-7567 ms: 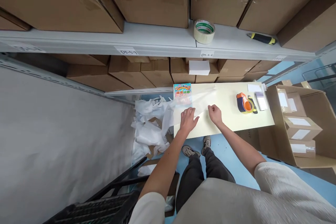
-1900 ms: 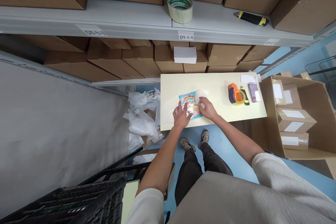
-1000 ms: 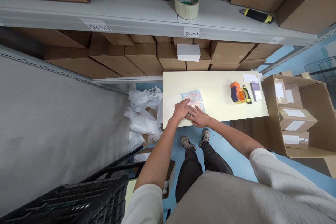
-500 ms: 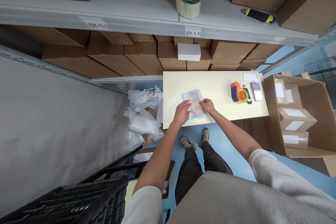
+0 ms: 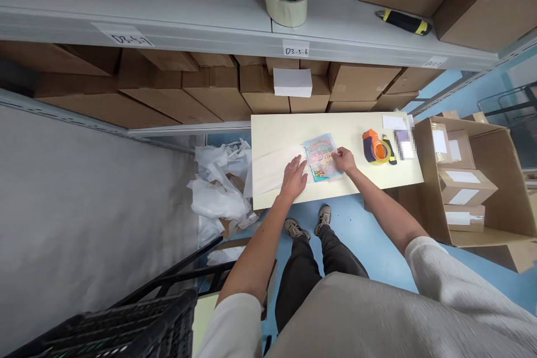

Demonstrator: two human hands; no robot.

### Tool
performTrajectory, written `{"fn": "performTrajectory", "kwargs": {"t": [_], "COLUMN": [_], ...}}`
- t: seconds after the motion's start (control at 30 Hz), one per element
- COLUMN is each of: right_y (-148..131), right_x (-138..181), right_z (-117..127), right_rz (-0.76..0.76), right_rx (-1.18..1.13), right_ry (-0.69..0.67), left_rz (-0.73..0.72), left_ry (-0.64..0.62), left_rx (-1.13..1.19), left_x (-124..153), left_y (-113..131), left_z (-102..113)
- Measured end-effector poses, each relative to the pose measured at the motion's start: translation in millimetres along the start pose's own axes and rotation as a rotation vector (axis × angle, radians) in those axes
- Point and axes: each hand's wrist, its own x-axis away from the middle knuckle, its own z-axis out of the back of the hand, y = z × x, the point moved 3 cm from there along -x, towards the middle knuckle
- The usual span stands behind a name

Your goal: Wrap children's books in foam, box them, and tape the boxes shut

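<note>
A flat, colourful printed packet (image 5: pixel 321 148) in pale blue and pink lies on the cream table, seemingly in a clear sleeve. My right hand (image 5: pixel 344 160) pinches its right edge between thumb and fingers. To the left of the packet a thin whitish translucent sheet (image 5: pixel 277 168) is spread out; whether the packet's left edge lies on it or in it I cannot tell. My left hand (image 5: pixel 294 178) rests on the right end of this sheet, fingers stretched and apart, close beside the packet's left edge.
On the table's (image 5: pixel 268 128) right side lie an orange tape dispenser (image 5: pixel 375 146), a yellow-black cutter (image 5: pixel 391 152) and small papers. A large carton (image 5: pixel 432 179) of smaller boxes stands to the right. Crumpled white wrapping (image 5: pixel 222 196) fills the left. A shelf with a tape roll (image 5: pixel 285 3) spans behind.
The packet has shifted right and slightly away with my right hand. My left hand, earlier over the packet's left part, now lies on the whitish sheet. The camera view has turned slightly.
</note>
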Motion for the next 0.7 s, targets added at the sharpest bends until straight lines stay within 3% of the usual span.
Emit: {"fn": "performTrajectory", "kwargs": {"t": [0.17,0.4,0.7], "right_y": [17.3,31.4,28.7], "right_x": [-7.4,-5.6,6.0], "right_z": [25.9,18.6,9.3], "right_rz": [-0.034,-0.023,0.046], "right_rx": [0.058,0.214,0.385], "right_ry": [0.047,0.078,0.123], "left_rz": [0.058,0.364,0.289], "left_ry": [0.028,0.131,0.005], "left_rx": [-0.014,-0.101,-0.124], "left_x": [10.3,28.2,38.0], "left_y": [-2.7,-39.4,-58.1], "left_z": [16.7,59.2,73.1]}}
